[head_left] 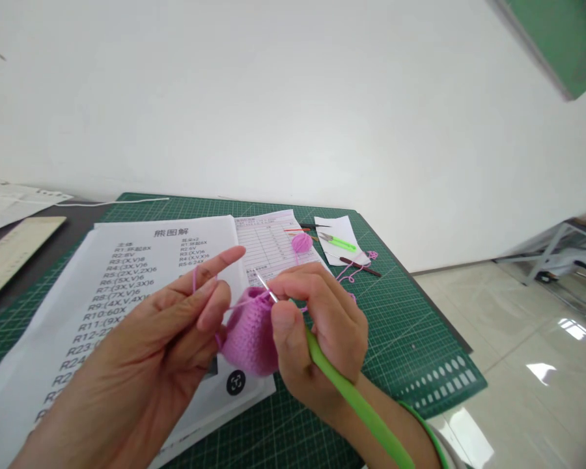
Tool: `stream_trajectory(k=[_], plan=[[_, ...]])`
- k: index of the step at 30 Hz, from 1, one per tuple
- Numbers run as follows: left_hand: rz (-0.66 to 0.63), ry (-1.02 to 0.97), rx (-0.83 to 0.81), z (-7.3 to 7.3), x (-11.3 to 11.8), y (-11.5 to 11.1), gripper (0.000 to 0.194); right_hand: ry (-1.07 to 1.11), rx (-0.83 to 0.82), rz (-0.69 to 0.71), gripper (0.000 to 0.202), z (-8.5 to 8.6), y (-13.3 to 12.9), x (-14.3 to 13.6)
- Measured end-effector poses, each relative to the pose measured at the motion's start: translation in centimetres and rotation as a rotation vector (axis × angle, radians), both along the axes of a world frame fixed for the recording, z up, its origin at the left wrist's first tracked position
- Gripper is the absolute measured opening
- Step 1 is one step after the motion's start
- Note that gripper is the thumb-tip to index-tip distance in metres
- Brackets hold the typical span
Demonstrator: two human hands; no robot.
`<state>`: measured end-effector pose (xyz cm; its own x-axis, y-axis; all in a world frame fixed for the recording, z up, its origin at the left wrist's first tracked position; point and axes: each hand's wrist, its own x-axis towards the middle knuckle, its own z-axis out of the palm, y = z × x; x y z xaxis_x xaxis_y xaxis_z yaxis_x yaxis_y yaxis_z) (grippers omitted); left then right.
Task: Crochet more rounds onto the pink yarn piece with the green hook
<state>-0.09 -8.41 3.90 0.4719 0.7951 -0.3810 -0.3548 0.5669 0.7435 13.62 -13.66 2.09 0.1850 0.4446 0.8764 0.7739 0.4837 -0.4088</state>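
Observation:
A pink crocheted piece (pixel 251 335) hangs between my two hands, its open rim facing up. My right hand (pixel 317 326) is closed around a crochet hook (pixel 356 397) with a green handle; its metal tip lies at the piece's rim. Pink yarn (pixel 194 279) loops over the stretched index finger of my left hand (pixel 176 326) and runs to the rim near the hook. The thumb and other fingers of my left hand are bent together on the yarn. Whether they also touch the piece's left side is hard to tell.
Printed sheets (pixel 127 286) lie on a green cutting mat (pixel 395 326). Behind my hands are a pink yarn ball (pixel 301 243), green snips (pixel 340 243) on white paper, and a dark hook (pixel 360 266). At the left is a ruler (pixel 19 254). A white wall stands behind.

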Motion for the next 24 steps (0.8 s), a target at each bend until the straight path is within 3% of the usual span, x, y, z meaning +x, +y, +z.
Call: stream_trajectory(k=[7,11,14,19,21,24], plan=[[-0.201,0.155,0.168,-0.4,-0.2,0.0,0.043,-0.008,0.001,-0.155,0.018,0.3,-0.2,1.1],[-0.217,0.180,0.280,-0.2,0.0,-0.1,0.040,0.190,-0.112,-0.110,0.026,0.3,0.2,1.2],[-0.131,0.192,0.317,-0.2,0.2,-0.1,0.035,0.388,-0.212,-0.022,0.035,0.5,0.7,1.3],[0.226,0.049,0.298,-1.4,0.0,1.9,0.022,0.617,-0.425,0.292,0.034,1.2,0.9,1.6],[0.228,0.031,0.310,-1.8,-0.4,3.2,0.022,0.648,-0.490,0.363,0.032,1.4,0.8,2.0],[0.244,0.091,0.333,-1.8,-1.0,4.5,0.022,0.682,-0.506,0.366,0.030,1.6,0.7,3.2]])
